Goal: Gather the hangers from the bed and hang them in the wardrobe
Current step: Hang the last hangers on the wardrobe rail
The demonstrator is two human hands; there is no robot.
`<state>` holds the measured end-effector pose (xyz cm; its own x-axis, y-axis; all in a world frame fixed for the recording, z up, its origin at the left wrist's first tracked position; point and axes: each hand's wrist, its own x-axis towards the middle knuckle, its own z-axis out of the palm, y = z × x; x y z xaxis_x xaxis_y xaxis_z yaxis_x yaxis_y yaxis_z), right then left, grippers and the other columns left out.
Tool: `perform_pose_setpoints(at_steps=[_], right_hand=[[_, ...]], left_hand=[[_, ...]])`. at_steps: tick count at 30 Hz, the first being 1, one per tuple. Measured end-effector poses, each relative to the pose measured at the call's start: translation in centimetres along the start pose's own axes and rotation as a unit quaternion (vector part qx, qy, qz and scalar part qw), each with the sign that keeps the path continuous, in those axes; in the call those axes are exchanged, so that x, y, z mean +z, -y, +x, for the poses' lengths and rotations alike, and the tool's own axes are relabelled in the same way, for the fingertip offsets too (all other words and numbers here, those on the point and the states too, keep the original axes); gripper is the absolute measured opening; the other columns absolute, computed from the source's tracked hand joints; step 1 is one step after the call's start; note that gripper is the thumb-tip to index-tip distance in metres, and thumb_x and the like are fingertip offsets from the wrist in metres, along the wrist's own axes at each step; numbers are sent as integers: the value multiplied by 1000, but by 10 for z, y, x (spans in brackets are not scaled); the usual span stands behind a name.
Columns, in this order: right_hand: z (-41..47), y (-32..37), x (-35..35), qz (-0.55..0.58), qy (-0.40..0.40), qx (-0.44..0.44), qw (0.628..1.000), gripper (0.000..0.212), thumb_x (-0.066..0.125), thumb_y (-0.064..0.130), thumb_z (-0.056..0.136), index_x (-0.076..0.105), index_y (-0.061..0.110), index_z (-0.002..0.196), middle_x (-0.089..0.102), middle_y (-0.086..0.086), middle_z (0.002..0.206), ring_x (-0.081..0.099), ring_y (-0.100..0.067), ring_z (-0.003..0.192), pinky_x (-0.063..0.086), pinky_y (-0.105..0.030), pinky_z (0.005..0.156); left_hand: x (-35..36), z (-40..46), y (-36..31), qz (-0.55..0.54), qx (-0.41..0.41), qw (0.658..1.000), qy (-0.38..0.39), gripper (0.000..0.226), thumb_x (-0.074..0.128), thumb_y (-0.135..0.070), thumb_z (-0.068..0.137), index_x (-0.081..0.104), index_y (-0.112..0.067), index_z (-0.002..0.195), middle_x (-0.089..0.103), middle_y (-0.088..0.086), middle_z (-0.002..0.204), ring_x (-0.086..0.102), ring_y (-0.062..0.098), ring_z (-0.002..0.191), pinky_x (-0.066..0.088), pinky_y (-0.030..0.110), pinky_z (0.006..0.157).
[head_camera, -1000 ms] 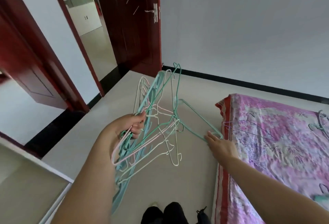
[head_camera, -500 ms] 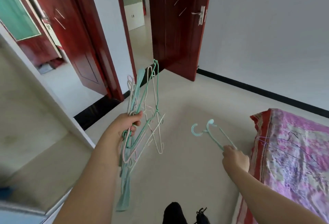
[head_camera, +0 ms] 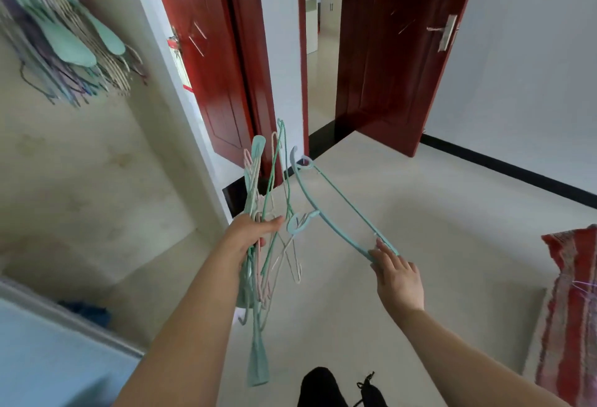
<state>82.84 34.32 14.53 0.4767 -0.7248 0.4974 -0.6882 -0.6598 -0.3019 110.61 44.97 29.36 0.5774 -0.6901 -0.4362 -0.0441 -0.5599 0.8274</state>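
Note:
My left hand (head_camera: 250,235) grips a bundle of hangers (head_camera: 265,245) in teal, pink and white, held upright in mid-air. My right hand (head_camera: 395,272) pinches the lower end of two teal hangers (head_camera: 329,203) whose hooks point up and to the left, close to the bundle. Inside the open wardrobe (head_camera: 97,164) on the left, several hangers (head_camera: 64,41) hang from a rail at the top. The corner of the bed (head_camera: 571,303), under a red and pink cover, shows at the right edge.
The wardrobe's white side panel (head_camera: 181,90) stands between the wardrobe and a dark red door (head_camera: 206,51). A second red door (head_camera: 394,51) stands open onto a hallway. Pale floor (head_camera: 436,212) spreads ahead. My dark shoes (head_camera: 336,387) show at the bottom.
The view has swung left from the bed to the wardrobe. My right hand has pulled two teal hangers off the bed and raised them toward the bundle in my left hand.

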Motion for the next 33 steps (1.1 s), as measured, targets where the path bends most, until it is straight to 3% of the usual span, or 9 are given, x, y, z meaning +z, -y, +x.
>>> perform_pose_setpoints(at_steps=[4, 8, 11, 15, 17, 21, 27, 30, 33], right_hand=[[15, 37, 15, 18, -9, -21, 1000, 21, 43, 27, 89, 52, 24, 107, 63, -5, 127, 69, -26, 93, 48, -32, 67], [19, 65, 33, 32, 3, -56, 998, 21, 43, 25, 89, 51, 24, 108, 62, -6, 128, 68, -28, 94, 48, -34, 69], [17, 81, 47, 40, 25, -78, 996, 20, 42, 25, 90, 50, 24, 109, 62, -6, 129, 67, -29, 93, 48, -35, 69], [20, 97, 63, 58, 52, -93, 993, 20, 43, 24, 89, 50, 23, 108, 62, -6, 126, 68, -30, 88, 49, -35, 68], [24, 101, 70, 73, 60, -84, 992, 21, 55, 18, 88, 50, 24, 108, 62, -7, 127, 67, -31, 89, 49, -36, 69], [33, 100, 80, 111, 100, -82, 985, 49, 76, 1, 75, 50, 24, 110, 61, -8, 127, 67, -34, 94, 52, -41, 70], [37, 88, 91, 130, 144, -117, 974, 44, 72, 3, 79, 51, 23, 112, 58, -8, 129, 65, -34, 96, 51, -42, 74], [35, 82, 94, 134, 158, -129, 970, 44, 72, 3, 79, 50, 24, 111, 58, -9, 129, 65, -35, 97, 51, -42, 74], [30, 75, 95, 142, 166, -134, 967, 47, 72, 2, 78, 49, 24, 112, 58, -8, 128, 65, -34, 97, 50, -42, 73]], left_hand=[[-32, 1, 14, 5, -11, 1000, -4, 51, 79, -40, 75, 61, -6, 108, 60, 6, 82, 56, 17, 68, 39, 26, 56], [-59, 1, 32, -27, -39, 998, -28, 42, 77, -49, 74, 67, -12, 92, 66, 12, 90, 58, 21, 77, 49, 35, 80], [-75, 1, 49, -57, -69, 995, -41, 50, 78, -51, 70, 69, -11, 98, 73, 12, 95, 56, 20, 68, 51, 36, 81], [-90, -5, 70, -103, -96, 987, -75, 25, 73, -35, 81, 71, -12, 89, 76, 4, 85, 48, 12, 61, 44, 26, 63], [-95, -8, 76, -109, -96, 987, -73, 20, 69, -32, 85, 68, -13, 91, 76, -1, 82, 45, 11, 60, 42, 26, 62], [-100, -15, 83, -105, -93, 986, -87, 24, 70, -35, 85, 64, -15, 96, 76, -2, 82, 47, 11, 59, 43, 27, 66], [-106, -27, 99, -103, -135, 981, -94, 51, 81, -64, 53, 77, -22, 82, 73, 6, 81, 45, 15, 50, 44, 26, 60], [-99, -36, 105, -153, -140, 973, -100, 60, 87, -53, 53, 73, -11, 93, 66, 6, 75, 39, 11, 42, 39, 22, 51], [-95, -39, 116, -188, -149, 967, -89, 35, 80, -37, 75, 64, -7, 83, 73, 6, 80, 37, 8, 40, 37, 20, 43]])
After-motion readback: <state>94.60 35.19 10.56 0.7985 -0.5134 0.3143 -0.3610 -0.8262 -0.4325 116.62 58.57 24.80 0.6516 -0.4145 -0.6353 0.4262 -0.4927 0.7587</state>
